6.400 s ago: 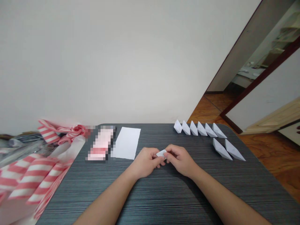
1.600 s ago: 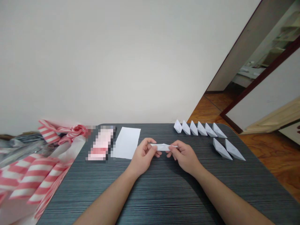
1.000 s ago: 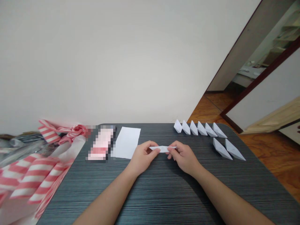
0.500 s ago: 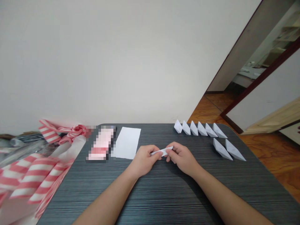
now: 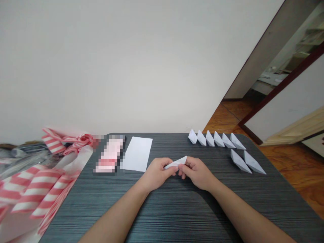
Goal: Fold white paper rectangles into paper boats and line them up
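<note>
Both my hands are near the middle of the dark grey striped table (image 5: 177, 209). Between them is a small piece of folded white paper (image 5: 176, 163), bent to a shallow point at its top edge. My left hand (image 5: 158, 173) pinches its left end, and my right hand (image 5: 196, 172) grips its right end. The fingers hide the paper's lower part. Several finished white paper boats (image 5: 217, 139) stand in a row at the far right of the table, with two more paper boats (image 5: 248, 162) in front of that row.
A flat white paper sheet (image 5: 138, 154) lies left of my hands, next to a pixelated pink-and-white item (image 5: 109, 155). Red-and-white striped wrapping (image 5: 35, 192) is heaped past the table's left edge. Wooden floor (image 5: 291, 172) lies beyond the right edge.
The long flat paper strip has bent into a shallow peaked shape. My hands have moved closer together, and the paper's top edge now rises between them.
</note>
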A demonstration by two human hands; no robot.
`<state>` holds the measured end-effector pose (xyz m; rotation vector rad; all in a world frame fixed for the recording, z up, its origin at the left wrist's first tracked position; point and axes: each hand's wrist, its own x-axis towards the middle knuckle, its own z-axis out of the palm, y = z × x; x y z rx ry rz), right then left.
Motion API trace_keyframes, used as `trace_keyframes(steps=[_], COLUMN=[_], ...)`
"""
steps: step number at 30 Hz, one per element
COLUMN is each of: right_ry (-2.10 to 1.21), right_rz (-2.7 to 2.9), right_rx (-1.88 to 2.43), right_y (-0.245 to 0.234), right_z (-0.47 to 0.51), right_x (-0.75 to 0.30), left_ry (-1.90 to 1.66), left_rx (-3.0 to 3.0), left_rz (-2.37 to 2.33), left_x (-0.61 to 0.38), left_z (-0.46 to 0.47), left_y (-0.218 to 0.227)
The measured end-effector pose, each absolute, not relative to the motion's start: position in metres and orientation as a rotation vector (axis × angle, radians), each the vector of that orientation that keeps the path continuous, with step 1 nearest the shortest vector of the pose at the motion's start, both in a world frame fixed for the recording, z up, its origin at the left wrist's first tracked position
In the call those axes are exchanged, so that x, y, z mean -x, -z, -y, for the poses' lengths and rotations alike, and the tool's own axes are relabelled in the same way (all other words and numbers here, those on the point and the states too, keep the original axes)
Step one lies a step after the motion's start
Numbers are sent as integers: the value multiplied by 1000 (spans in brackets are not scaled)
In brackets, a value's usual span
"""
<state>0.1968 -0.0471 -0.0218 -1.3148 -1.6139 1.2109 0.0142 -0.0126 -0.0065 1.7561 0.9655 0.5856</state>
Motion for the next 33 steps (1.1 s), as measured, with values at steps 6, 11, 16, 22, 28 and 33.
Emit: trace_keyframes(steps=[6, 11, 16, 22, 28, 33], right_ry=[-1234, -1211, -1205, -1146, -1137, -1001], right_rz=[1631, 1623, 1658, 1697, 1692, 1706], right_rx=[1302, 1309, 1305, 1337, 1322, 1349], right_y=[22, 22, 17, 19, 21, 16], right_z=[47, 47, 48, 47, 45, 45], right_x=[-195, -194, -196, -199, -200, -203], left_ry=[-528, -519, -516, -511, -490, -461], left_rx=[-1761, -1759, -1782, -1793, -1808, -1809], left_rz=[-939, -931, -936, -938, -948, -958], left_x=[-12, -10, -11, -12, -11, -10], left_z=[14, 14, 14, 13, 12, 13], left_y=[3, 5, 7, 5, 6, 8])
